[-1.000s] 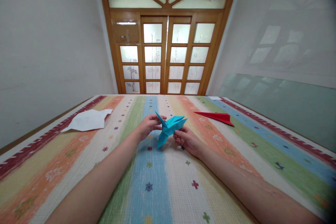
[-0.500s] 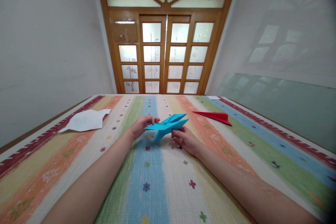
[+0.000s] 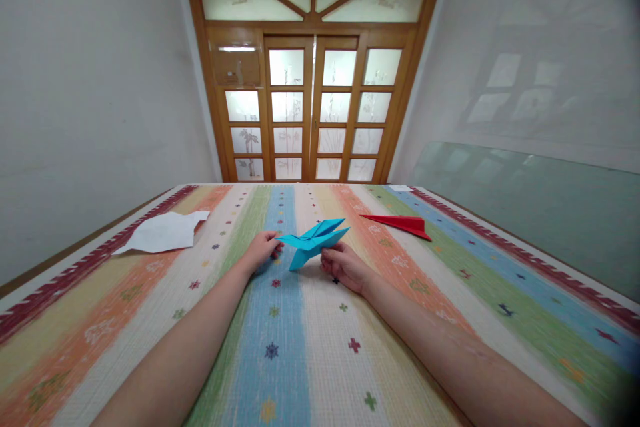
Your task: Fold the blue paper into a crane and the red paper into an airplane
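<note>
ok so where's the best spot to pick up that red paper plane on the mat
Probably pinch the red paper plane at its raised centre fold near the wide tail end, coming from above on its right. It lies flat on the striped mat, nose pointing left, so the thin wings give little to hold.

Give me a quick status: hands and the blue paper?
Left hand touching blue folded paper. Right hand pinching it. White sheet, red plane lie apart.

Both hands' fingers (image 3: 327, 255) seemingly pinching blue paper plane (image 3: 311, 244), striped mat (image 3: 300, 347)
</note>
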A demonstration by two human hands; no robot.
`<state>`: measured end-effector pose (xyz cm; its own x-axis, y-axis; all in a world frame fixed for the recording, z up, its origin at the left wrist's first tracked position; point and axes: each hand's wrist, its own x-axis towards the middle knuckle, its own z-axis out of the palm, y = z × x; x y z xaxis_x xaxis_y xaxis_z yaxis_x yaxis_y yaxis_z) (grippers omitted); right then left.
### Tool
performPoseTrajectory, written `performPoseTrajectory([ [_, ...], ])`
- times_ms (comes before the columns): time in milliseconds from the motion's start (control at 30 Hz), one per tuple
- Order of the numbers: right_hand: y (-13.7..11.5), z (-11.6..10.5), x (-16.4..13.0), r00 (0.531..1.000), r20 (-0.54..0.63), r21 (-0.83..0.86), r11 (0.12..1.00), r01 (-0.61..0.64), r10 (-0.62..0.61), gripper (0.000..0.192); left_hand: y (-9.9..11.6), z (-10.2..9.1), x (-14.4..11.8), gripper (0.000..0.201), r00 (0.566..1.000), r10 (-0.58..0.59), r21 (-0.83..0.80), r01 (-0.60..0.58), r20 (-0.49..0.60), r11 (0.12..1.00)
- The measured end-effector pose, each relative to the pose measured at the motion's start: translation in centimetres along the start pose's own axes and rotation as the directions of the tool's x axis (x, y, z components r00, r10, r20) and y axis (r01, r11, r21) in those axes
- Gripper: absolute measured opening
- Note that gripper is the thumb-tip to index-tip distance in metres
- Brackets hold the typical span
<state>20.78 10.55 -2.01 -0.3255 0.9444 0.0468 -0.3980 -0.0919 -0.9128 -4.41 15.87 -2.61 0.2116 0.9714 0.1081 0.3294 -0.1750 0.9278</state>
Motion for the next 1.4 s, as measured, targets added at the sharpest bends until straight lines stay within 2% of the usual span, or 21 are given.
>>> performPoseTrajectory([
  [133, 0.1, -0.3, 0.4, 1.0, -0.028, 0.011, 1.0, 0.001, -0.001, 0.035, 0.7, 0.6, -0.8, 0.028, 0.995, 0.072, 0.261, -0.051, -0.072, 0.964],
  [367, 0.1, -0.1, 0.4, 0.996, -0.082, -0.014, 1.0, 0.021, -0.022, 0.032, 2.4, 2.5, -3.3, 0.017, 0.987, 0.14, 0.612, -0.063, -0.079, 0.789],
  [567, 0.9, 0.3, -0.1, 0.981, -0.152, -0.097, 0.99, 0.107, -0.121, 0.029, 3.3, 3.7, -7.0, 0.022, 0.98, 0.184, 0.736, -0.072, -0.071, 0.673],
  [767, 1.3, 0.9, -0.9, 0.96, -0.167, -0.287, 0.942, 0.173, -0.227, 0.021, 3.8, 3.8, -11.5, 0.031, 0.969, 0.248, 0.746, -0.169, 0.006, 0.644],
  [867, 1.1, 1.6, -2.1, 0.947, -0.116, -0.416, 0.88, 0.228, -0.3, 0.017, 4.4, 3.5, -12.5, 0.021, 0.959, 0.281, 0.656, -0.235, 0.036, 0.718],
  [967, 0.6, 2.5, -3.5, 0.924, -0.016, -0.548, 0.777, 0.311, -0.382, 0.012, 5.1, 3.3, -12.7, 0.022, 0.972, 0.229, 0.453, -0.182, -0.05, 0.873],
  [1000, 0.4, 2.8, -3.9, 0.889, 0.075, -0.651, 0.653, 0.387, -0.452, 0.017, 5.2, 3.3, -12.7, 0.028, 0.982, 0.175, 0.344, -0.139, -0.074, 0.929],
  [1067, 0.0, 3.2, -4.5, 0.81, 0.236, -0.751, 0.429, 0.502, -0.536, 0.024, 5.3, 3.3, -12.6, 0.039, 0.997, 0.014, 0.082, -0.008, -0.072, 0.997],
  [1133, -0.3, 3.5, -5.0, 0.755, 0.345, -0.765, 0.299, 0.571, -0.558, 0.027, 5.3, 3.4, -12.7, 0.046, 0.992, -0.121, -0.163, 0.117, -0.018, 0.98],
  [1200, -0.5, 3.8, -5.3, 0.727, 0.419, -0.752, 0.24, 0.614, -0.545, 0.029, 5.4, 3.4, -12.9, 0.047, 0.984, -0.173, -0.324, 0.175, 0.036, 0.93],
  [1400, -0.5, 4.5, -5.8, 0.674, 0.565, -0.713, 0.129, 0.689, -0.476, 0.027, 5.8, 3.4, -13.1, 0.045, 0.977, -0.178, -0.493, 0.213, 0.119, 0.843],
])
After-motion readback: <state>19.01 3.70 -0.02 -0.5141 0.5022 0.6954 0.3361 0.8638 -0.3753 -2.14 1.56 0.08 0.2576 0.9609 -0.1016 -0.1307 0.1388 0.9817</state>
